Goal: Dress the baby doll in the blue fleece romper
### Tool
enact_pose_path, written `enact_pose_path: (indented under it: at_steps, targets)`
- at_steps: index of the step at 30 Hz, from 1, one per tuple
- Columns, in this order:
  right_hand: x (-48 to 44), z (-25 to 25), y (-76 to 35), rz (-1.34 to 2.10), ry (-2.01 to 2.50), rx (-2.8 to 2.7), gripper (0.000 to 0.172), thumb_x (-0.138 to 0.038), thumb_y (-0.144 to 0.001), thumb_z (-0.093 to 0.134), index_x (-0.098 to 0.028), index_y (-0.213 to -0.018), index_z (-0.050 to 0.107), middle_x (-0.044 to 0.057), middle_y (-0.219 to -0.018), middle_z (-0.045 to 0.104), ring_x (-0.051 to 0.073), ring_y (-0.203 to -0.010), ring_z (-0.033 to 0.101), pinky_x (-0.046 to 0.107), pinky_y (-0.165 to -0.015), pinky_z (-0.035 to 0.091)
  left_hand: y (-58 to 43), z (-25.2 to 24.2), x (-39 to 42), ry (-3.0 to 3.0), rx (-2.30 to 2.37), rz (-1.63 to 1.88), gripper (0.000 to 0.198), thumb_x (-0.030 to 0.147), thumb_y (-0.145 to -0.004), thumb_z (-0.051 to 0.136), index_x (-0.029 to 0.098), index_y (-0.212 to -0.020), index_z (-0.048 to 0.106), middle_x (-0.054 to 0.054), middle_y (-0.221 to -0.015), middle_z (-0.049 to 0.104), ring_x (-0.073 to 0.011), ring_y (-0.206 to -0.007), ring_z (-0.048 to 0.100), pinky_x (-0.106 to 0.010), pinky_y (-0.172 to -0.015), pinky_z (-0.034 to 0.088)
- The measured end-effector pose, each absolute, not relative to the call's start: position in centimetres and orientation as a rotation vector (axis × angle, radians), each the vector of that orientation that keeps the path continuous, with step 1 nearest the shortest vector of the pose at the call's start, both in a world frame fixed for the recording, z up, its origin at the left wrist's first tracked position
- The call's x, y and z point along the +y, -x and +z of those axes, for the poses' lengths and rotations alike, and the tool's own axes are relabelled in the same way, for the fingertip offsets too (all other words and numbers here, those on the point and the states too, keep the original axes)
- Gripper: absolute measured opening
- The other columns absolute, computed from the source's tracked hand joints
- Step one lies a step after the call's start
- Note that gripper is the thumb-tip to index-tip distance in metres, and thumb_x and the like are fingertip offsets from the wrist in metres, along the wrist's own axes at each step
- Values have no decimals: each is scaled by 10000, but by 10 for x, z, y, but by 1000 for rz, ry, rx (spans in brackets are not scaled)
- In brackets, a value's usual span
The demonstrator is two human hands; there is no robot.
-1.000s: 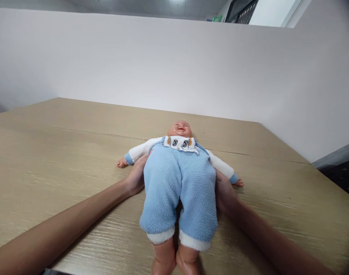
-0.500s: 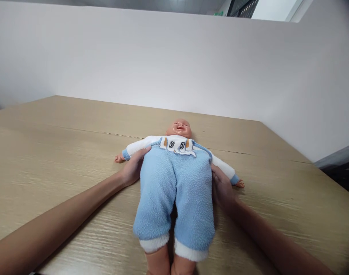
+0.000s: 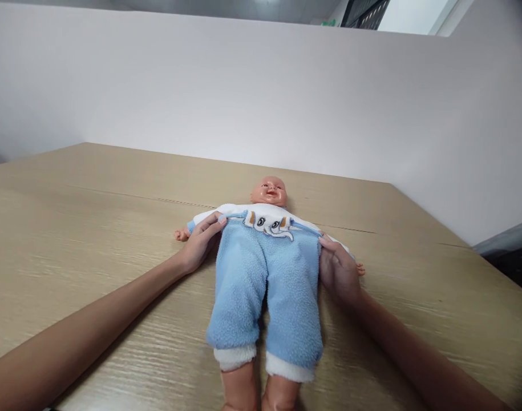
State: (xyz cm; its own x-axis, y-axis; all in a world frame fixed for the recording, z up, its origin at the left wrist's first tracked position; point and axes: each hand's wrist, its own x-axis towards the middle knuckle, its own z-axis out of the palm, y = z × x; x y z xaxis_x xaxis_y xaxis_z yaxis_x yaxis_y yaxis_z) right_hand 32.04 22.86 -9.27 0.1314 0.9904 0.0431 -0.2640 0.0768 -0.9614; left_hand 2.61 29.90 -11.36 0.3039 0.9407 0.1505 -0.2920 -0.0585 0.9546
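Note:
A baby doll (image 3: 270, 192) lies on its back on the table, its head away from me and its bare legs toward me. It wears a white top (image 3: 235, 209) and fuzzy light blue pants (image 3: 243, 274) with white cuffs and an embroidered animal face at the waist. My left hand (image 3: 203, 240) pinches the waistband at the left side. At the right side, my right hand (image 3: 338, 265) is closed on the waistband too. The band is pulled taut sideways between them. The doll's hands stick out past mine; its feet are cut off by the frame's bottom edge.
The wooden table (image 3: 115, 188) spreads around the doll, with a seam running across it. Behind it rises a white wall (image 3: 201, 85). Something dark (image 3: 511, 262) stands beyond the table's right edge.
Both hands have drawn the waistband outward and up, so it is stretched wider. The pants' cuffs have risen a little, and more of the doll's legs shows.

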Motion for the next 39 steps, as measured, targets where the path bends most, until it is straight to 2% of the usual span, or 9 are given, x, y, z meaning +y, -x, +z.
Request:
enact_pose_path:
  at_steps: [3,11,16,19,22,26,31,36,39]
  targets:
    - [241,-89,-328,1140,1093,-1036,215,-457,-790,762,-279,-809,642,-18,-788,646,229,-811,615,351,-789,525,-21,-110,299,-1408,830,1205,373,572,-968,753,214,-915,665,-1,-895,624,-201,-881,542,-307,-859,430]
    - [291,-47,-314,946,1270,-1413,346,-584,-924,722,-255,-856,640,-42,-729,591,164,-685,501,297,-659,394,-23,-107,294,-1542,924,1325,327,549,-1021,699,223,-1011,676,-9,-945,616,-202,-920,532,-297,-847,421]
    - [325,-8,-274,517,1293,-1784,202,-460,-1010,664,-260,-1020,692,47,-1027,770,243,-952,679,364,-843,500,-21,-115,291,-1607,979,1415,233,472,-1053,684,253,-1125,649,-11,-995,631,-203,-953,578,-312,-915,437]
    - [351,1,-242,474,1257,-2231,196,-432,-1035,647,-251,-1075,710,73,-1078,804,267,-997,721,405,-901,531,-21,-114,288,-1694,970,1474,197,442,-1059,674,247,-1085,655,-36,-1036,646,-225,-1002,605,-339,-955,453]
    - [375,-4,-208,448,1052,-2747,200,-352,-1042,641,-222,-1176,715,110,-1282,778,293,-1156,722,404,-953,535,-21,-111,286,-1792,973,1512,152,397,-1080,642,246,-1062,648,-40,-1037,651,-223,-1004,603,-344,-951,460]
    - [390,-20,-173,201,855,-3112,197,-140,-1026,591,-179,-1172,718,138,-1257,759,291,-1117,725,367,-849,509,-21,-107,285,-1853,1003,1505,107,350,-1094,616,246,-1076,634,-25,-987,635,-201,-915,581,-333,-870,466]
    - [385,-20,-170,162,877,-2955,148,-201,-1006,640,-193,-1135,713,106,-1166,769,263,-926,704,346,-725,424,-20,-108,284,-1838,961,1468,106,337,-1109,588,240,-1081,620,-34,-989,633,-199,-906,586,-341,-844,480]
    - [380,-12,-204,377,949,-2527,263,-187,-946,589,-216,-1202,643,64,-1156,765,246,-996,698,345,-828,466,-17,-112,282,-1942,921,1492,79,295,-1107,589,240,-1053,604,-29,-956,616,-193,-880,576,-344,-823,480]
    - [379,-13,-224,640,941,-2320,318,-139,-889,563,-229,-1185,636,30,-1128,761,211,-1005,697,317,-861,500,-15,-114,279,-2152,1028,1594,45,231,-1087,619,255,-1125,619,-44,-1035,643,-209,-977,603,-376,-919,472]
